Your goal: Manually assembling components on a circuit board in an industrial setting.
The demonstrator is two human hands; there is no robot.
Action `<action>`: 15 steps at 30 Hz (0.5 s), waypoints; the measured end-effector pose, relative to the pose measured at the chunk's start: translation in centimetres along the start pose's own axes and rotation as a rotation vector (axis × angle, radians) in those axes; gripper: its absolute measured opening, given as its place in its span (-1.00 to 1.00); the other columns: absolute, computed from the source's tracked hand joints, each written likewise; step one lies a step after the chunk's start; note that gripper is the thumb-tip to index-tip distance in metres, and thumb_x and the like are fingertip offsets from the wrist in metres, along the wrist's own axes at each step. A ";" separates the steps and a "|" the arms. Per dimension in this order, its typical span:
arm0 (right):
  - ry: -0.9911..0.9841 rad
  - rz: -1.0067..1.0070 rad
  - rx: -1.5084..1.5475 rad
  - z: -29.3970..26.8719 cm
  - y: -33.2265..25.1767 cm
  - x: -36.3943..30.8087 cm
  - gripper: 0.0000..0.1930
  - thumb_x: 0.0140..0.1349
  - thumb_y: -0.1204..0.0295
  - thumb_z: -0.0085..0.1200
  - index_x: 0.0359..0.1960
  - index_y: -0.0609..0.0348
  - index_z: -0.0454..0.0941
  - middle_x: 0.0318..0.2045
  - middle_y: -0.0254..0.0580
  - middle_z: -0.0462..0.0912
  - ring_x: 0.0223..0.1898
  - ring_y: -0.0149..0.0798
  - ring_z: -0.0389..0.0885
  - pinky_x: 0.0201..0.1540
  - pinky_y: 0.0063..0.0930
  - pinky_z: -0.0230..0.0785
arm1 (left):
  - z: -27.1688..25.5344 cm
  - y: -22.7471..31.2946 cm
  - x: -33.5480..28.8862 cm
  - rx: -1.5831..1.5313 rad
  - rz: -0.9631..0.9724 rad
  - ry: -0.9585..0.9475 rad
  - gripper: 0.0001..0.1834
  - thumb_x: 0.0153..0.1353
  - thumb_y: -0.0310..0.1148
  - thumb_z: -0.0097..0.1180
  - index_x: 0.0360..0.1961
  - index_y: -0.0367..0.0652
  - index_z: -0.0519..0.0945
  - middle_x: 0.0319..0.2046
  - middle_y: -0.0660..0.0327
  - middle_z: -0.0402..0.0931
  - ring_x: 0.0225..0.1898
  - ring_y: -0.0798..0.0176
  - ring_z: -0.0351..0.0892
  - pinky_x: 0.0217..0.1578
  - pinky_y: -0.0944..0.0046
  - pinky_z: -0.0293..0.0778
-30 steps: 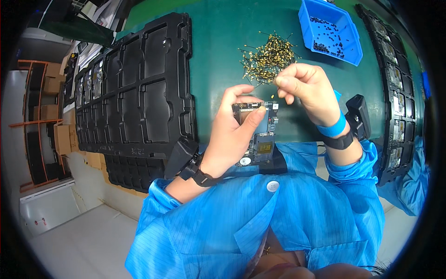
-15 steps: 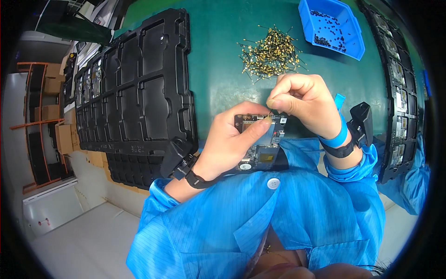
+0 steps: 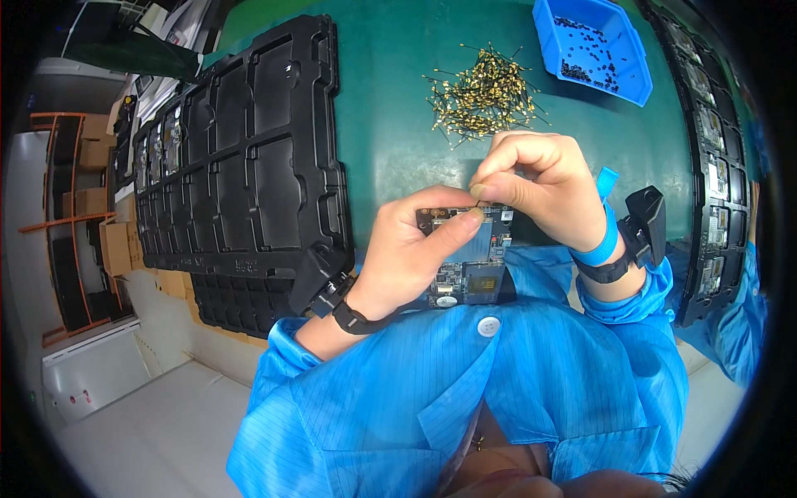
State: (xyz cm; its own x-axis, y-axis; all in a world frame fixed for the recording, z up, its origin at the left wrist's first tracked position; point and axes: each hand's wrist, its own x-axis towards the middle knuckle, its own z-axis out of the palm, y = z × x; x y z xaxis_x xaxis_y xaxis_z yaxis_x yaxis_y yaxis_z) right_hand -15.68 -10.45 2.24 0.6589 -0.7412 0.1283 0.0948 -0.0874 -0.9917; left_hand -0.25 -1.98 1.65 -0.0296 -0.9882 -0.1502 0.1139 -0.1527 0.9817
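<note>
My left hand (image 3: 413, 253) grips a blue circuit board (image 3: 470, 264) held close to my chest, thumb pressed on its top edge. My right hand (image 3: 541, 184) pinches a tiny gold-tipped part between thumb and forefinger right at the board's upper edge, touching my left thumb. Beyond my hands a loose pile of small gold pin parts (image 3: 486, 94) lies on the green mat (image 3: 394, 100). Both wrists wear black straps, and the right one also has a blue band.
A stack of black moulded trays (image 3: 241, 166) covers the left of the mat. A blue bin (image 3: 591, 46) with small dark pieces stands at the far right. Another black tray (image 3: 712, 158) holding boards runs along the right edge. Shelves and cartons stand on the floor at left.
My right hand came down from beside the gold pile to the board's top edge and now meets my left thumb. The board stayed close to my chest.
</note>
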 end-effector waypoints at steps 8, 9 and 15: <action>-0.073 0.247 0.358 -0.3 1.0 -0.5 -0.89 0.08 0.60 0.04 -0.32 0.26 0.48 -0.41 -0.38 0.50 -0.34 -0.54 0.46 -0.29 -0.69 0.32 | -0.3 -0.2 0.2 0.097 0.043 0.016 -0.84 0.01 -0.48 0.14 -0.32 -0.26 0.55 -0.41 0.28 0.51 -0.37 0.49 0.42 -0.33 0.49 0.33; -0.074 0.251 0.359 -0.2 1.1 -0.5 -0.89 0.08 0.60 0.04 -0.32 0.26 0.48 -0.41 -0.38 0.50 -0.34 -0.54 0.46 -0.29 -0.69 0.32 | -0.4 -0.1 0.4 0.094 0.041 0.018 -0.84 0.01 -0.48 0.14 -0.32 -0.26 0.55 -0.41 0.28 0.51 -0.37 0.49 0.42 -0.33 0.49 0.33; -0.027 0.091 0.146 0.4 1.1 -1.2 -0.96 0.09 0.61 0.02 -0.40 0.28 0.45 -0.43 -0.40 0.41 -0.37 -0.56 0.40 -0.32 -0.69 0.27 | -0.4 -0.4 0.6 0.115 -0.012 -0.029 -0.81 0.04 -0.42 0.14 -0.30 -0.28 0.54 -0.42 0.26 0.53 -0.37 0.50 0.43 -0.35 0.47 0.35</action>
State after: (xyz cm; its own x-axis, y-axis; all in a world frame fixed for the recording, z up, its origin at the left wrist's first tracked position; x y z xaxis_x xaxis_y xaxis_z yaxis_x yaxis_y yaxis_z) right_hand -16.10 -9.43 0.98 0.6895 -0.7232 0.0408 0.1405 0.0783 -0.9870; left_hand 0.05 -2.51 1.15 -0.0594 -0.9853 -0.1599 -0.0011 -0.1601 0.9871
